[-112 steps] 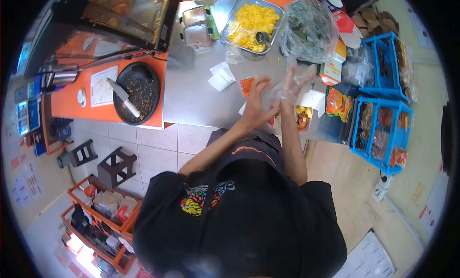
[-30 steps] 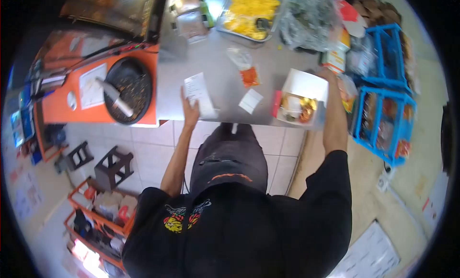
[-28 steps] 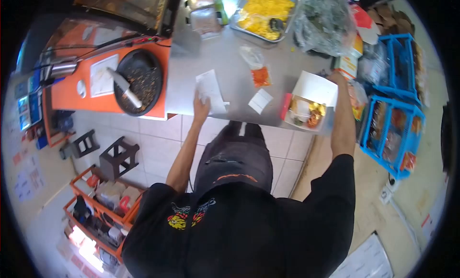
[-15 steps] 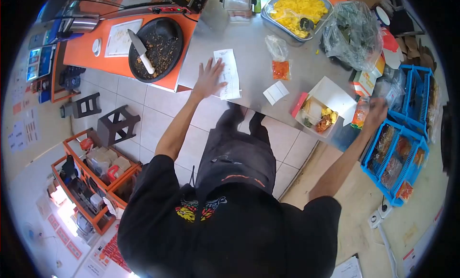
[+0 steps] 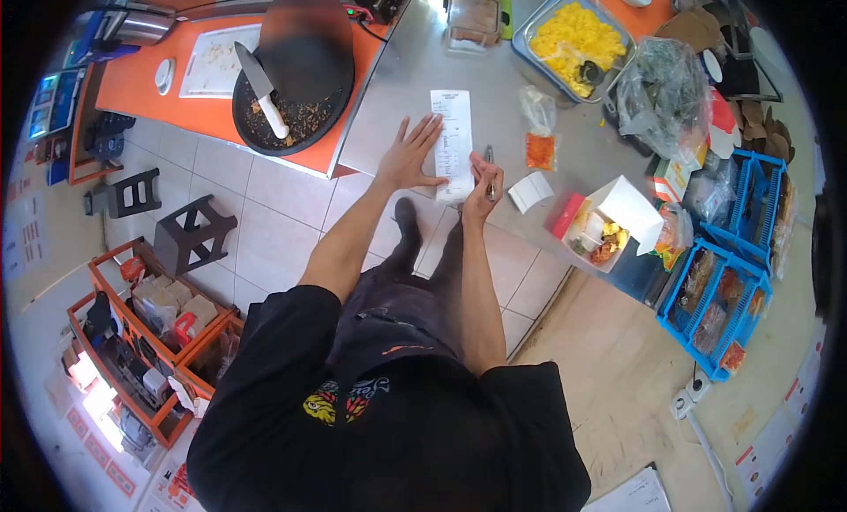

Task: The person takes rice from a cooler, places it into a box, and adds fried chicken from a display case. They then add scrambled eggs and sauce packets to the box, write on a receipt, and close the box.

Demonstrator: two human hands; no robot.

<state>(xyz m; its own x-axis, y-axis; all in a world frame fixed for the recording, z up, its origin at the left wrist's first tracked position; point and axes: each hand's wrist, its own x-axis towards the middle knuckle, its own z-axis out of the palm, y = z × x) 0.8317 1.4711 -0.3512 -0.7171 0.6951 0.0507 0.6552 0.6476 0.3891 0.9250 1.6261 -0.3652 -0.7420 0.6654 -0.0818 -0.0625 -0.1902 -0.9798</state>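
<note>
A long printed receipt (image 5: 453, 142) lies on the steel counter near its front edge. My left hand (image 5: 410, 157) rests flat with fingers spread, its fingertips and thumb on the receipt's left side. Just right of the paper, my right hand (image 5: 484, 184) is closed around a pen (image 5: 490, 159). To the right are a small white card (image 5: 530, 192) and a clear bag of orange-red sauce (image 5: 540, 150). An open takeaway box (image 5: 603, 234) with yellow food and a browned piece inside stands farther right.
A tray of yellow food (image 5: 573, 40) and a plastic bag of greens (image 5: 662, 89) stand at the back. Blue baskets (image 5: 715, 291) of packets are at right. On the left, a knife (image 5: 262, 90) lies across a black pan (image 5: 304, 133).
My right hand has come from the packets at the right to the receipt and now holds a pen. The receipt is more upright in view; my left hand stays at it.
</note>
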